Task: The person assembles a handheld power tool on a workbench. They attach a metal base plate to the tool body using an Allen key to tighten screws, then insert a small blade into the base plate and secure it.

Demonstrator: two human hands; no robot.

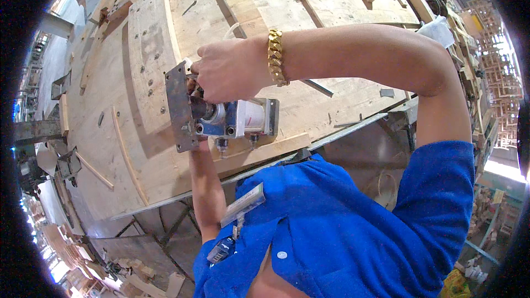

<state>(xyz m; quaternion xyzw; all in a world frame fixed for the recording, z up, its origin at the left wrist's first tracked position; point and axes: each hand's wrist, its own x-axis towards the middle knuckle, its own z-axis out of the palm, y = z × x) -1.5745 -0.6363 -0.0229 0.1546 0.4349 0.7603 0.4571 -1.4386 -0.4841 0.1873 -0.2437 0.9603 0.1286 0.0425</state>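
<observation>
the right hand [234,74] is curled beside a rusty plate [179,107] on a blue-and-white cylinder [245,118], above a wooden worktop [168,168].

One fisheye view from the wearer's head looks steeply down, close above the right hand [234,70], blue shirt [342,215] and bench [342,11].

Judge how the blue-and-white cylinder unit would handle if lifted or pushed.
The cylinder unit is probably heavy for its size, given its metallic look. It should feel stiff, since the dark flat plate at one end looks rigid. That plate and the boxy shape suggest it might tip more readily than roll.
</observation>
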